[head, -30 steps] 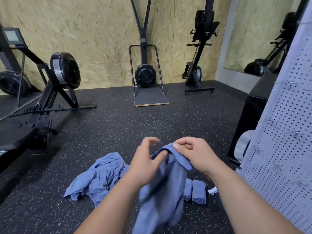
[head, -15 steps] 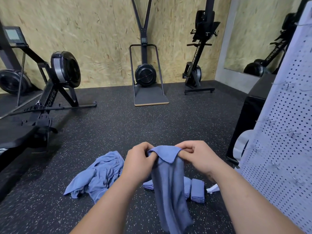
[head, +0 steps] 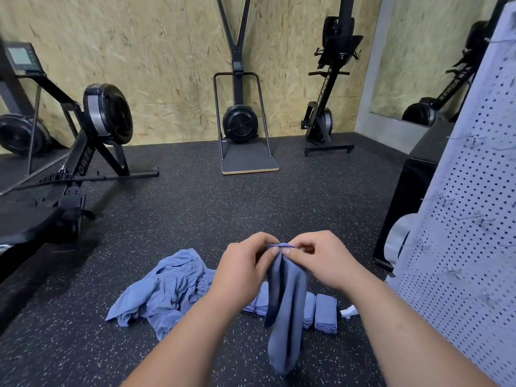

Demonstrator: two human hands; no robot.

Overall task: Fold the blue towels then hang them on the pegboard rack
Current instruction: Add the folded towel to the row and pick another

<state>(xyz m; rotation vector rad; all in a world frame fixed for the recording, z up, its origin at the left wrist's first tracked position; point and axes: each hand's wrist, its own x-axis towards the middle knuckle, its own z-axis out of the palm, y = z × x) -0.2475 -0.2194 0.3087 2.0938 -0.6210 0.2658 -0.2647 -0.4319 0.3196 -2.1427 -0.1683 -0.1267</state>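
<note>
"Roughly how far along is the work shown?" the student asks.

"Early to middle, by the annotator's reading. The left hand and right hand meet in front of the person. Each pinches the top edge of one blue towel between thumb and fingertips. The cloth hangs from that pinch in a narrow lengthwise drape; whether its lower end touches the rubber floor cannot be told. Folded towels lie in a short row on the floor behind it. A crumpled pile of unfolded towels lies to the left of the row, touching it or nearly so. No towel shows on the pegboard rack, and its wire hooks appear bare."

"What remains, then?"

"Probably the rest of this fold, then the whole pile, then all of the hanging."

"And the edges and room for movement?"

"The rack rises at the right, just beside the right forearm. Its hooks project outward and could snag loose cloth, so a folded towel likely needs a clean approach. A black box stands behind the rack's near edge. A rowing machine fills the left side, well apart from the pile. Between them, open floor runs ahead to a ski trainer against the plywood wall."
</note>
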